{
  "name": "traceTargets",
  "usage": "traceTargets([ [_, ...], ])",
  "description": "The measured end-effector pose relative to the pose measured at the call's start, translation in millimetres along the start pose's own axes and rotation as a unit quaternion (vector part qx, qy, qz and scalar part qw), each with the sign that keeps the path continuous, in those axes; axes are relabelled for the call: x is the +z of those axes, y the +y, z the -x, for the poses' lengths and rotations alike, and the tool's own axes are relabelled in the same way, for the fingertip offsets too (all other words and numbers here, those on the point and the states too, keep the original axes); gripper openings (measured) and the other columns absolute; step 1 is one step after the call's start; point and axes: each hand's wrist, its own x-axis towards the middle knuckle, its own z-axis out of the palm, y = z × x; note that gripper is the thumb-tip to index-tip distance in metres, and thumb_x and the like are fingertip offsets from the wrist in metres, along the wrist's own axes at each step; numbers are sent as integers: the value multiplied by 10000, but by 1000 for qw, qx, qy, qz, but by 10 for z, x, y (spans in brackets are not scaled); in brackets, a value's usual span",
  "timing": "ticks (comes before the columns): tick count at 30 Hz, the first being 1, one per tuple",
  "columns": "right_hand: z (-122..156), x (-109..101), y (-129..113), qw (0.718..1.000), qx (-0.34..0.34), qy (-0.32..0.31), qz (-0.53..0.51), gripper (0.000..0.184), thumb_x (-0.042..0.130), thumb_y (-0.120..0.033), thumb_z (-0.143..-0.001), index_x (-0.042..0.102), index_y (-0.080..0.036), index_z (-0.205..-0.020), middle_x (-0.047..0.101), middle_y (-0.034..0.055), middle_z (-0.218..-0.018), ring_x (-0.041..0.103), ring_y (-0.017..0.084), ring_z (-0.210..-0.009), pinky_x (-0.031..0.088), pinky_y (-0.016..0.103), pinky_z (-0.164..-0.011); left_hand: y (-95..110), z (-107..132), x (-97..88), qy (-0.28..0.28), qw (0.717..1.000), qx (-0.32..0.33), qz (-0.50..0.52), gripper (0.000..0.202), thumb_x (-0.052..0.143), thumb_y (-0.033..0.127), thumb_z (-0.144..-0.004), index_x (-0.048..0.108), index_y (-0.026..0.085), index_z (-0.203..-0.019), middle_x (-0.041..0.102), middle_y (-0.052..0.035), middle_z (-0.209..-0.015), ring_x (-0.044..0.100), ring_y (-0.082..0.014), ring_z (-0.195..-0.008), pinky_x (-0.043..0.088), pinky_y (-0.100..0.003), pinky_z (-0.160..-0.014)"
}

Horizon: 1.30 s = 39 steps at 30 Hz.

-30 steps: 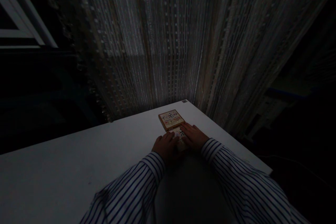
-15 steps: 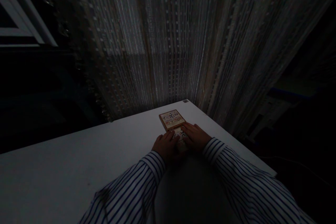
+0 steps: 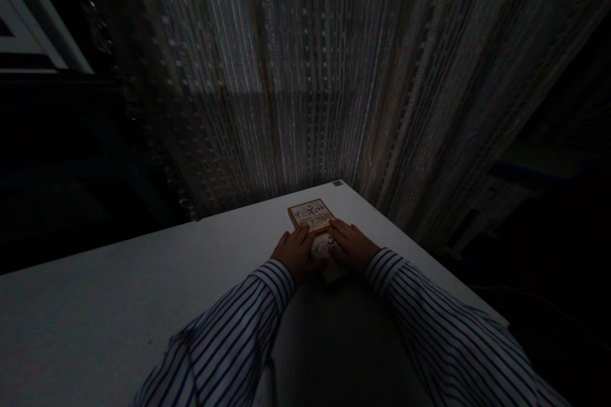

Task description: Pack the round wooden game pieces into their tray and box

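A small square wooden-framed board [image 3: 309,213] with a printed pattern lies near the far right corner of a white table [image 3: 143,292]. A second printed piece [image 3: 323,246] lies just in front of it, between my hands. My left hand [image 3: 294,252] rests flat on its left side, fingers stretched toward the board. My right hand [image 3: 350,243] lies flat on its right side, fingertips touching the board's near edge. Both wrists wear striped shirt sleeves. The scene is very dim, so the print cannot be read.
A beaded string curtain [image 3: 305,76] hangs right behind the table's far edge. A pale frame [image 3: 42,44] shows at the upper left. Dark space drops off past the table's right edge [image 3: 429,267].
Both hands have slid a little farther forward over the near piece toward the framed board. The view shifted slightly.
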Motion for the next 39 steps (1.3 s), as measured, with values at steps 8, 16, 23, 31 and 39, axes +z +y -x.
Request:
traceTargets([
  [8, -124, -108, 74, 1000, -14, -12, -5, 578, 346, -422, -833, 291, -109, -1316, 292, 153, -1364, 236, 260, -1249, 246, 463, -977, -38, -88, -26, 37, 999, -2, -6, 558, 449, 479, -759, 393, 182, -1229, 402, -119, -1309, 347, -266, -1201, 290, -443, -963],
  [16, -370, -75, 90, 1000, 3, -30, -2, 562, 285, -409, -853, 256, -117, -1332, 223, 127, -1399, 186, 255, -1276, 224, 487, -987, -161, -232, 44, 26, 999, -43, -3, 585, 332, 488, -811, 341, 120, -1266, 302, -133, -1373, 248, -267, -1260, 252, -466, -981],
  [23, -405, -49, 149, 999, -14, -41, -9, 573, 279, -421, -856, 264, -92, -1326, 243, 144, -1389, 178, 252, -1279, 232, 459, -993, -221, -258, 24, 37, 999, -32, -12, 522, 360, 494, -802, 409, 177, -1213, 401, -102, -1315, 335, -258, -1208, 281, -436, -961],
  [31, -761, -172, 179, 999, -11, -25, -25, 571, 265, -423, -858, 247, -106, -1333, 252, 125, -1389, 196, 233, -1277, 208, 408, -1018, -386, -437, -12, 46, 997, -57, 10, 664, 290, 591, -783, 325, 156, -1283, 265, -121, -1392, 209, -275, -1273, 216, -468, -991],
  [39, -946, 55, 273, 998, -10, -43, -39, 579, 248, -420, -862, 202, -111, -1350, 178, 115, -1415, 128, 247, -1292, 186, 445, -1016, -515, -515, 56, 36, 998, -45, 8, 691, 269, 600, -782, 316, 142, -1298, 285, -121, -1383, 220, -279, -1267, 224, -455, -992],
])
